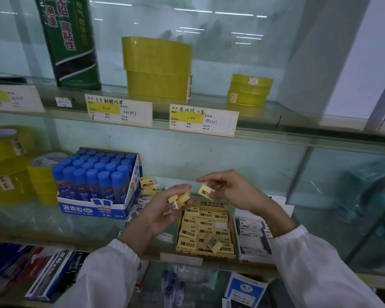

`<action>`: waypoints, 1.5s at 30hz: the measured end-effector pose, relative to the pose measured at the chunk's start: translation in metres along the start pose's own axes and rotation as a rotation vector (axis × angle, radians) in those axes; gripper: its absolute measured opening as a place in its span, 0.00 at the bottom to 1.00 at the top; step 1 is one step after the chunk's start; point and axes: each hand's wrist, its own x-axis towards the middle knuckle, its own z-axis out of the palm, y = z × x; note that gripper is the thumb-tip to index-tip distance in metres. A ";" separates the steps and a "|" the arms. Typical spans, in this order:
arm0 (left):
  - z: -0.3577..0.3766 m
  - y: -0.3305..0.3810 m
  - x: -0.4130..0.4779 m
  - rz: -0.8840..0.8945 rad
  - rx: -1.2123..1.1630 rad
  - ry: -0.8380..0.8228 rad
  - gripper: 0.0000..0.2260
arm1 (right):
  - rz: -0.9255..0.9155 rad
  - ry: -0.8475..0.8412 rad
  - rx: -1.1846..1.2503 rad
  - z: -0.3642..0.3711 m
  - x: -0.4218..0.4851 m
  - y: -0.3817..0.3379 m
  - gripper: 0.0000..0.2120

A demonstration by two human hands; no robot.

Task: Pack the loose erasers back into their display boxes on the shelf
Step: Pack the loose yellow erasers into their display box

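My left hand (165,210) is cupped palm-up around several loose yellow erasers (178,200). My right hand (229,190) pinches one yellow eraser (205,191) between thumb and fingers, just right of the left hand. Both hands hover above the yellow 2B eraser display box (178,235) on the glass shelf. That box holds rows of yellow erasers, with one eraser (214,243) lying tilted on top near its front. More loose yellow erasers (147,185) lie behind, beside the glue box.
A blue box of glue bottles (93,210) stands at left. A white box of dark-wrapped erasers (237,241) sits right of the yellow box. Yellow tape rolls (9,165) fill the far left and the upper shelf (158,67). Price labels (203,120) hang on the upper shelf edge.
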 end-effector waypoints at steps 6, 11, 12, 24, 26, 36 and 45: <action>0.006 -0.004 -0.002 -0.008 0.031 0.075 0.12 | 0.086 -0.196 -0.523 -0.003 -0.009 0.011 0.13; 0.014 -0.002 -0.005 -0.030 0.021 0.003 0.11 | 0.093 -0.157 -0.635 0.013 -0.006 0.022 0.14; 0.016 -0.001 -0.007 -0.034 0.019 0.007 0.10 | 0.089 -0.136 -0.640 0.015 -0.006 0.024 0.14; 0.019 -0.002 -0.011 -0.050 0.070 0.101 0.13 | 0.069 -0.001 -0.807 0.031 -0.005 0.033 0.10; 0.019 -0.002 -0.011 -0.051 0.085 0.106 0.13 | 0.061 -0.006 -0.804 0.032 -0.005 0.032 0.10; 0.014 -0.005 -0.007 -0.040 0.103 0.114 0.16 | 0.132 -0.384 -0.462 0.019 -0.034 -0.011 0.17; 0.016 -0.005 -0.010 -0.039 0.099 0.116 0.17 | 0.170 -0.256 -0.354 0.020 -0.031 -0.005 0.08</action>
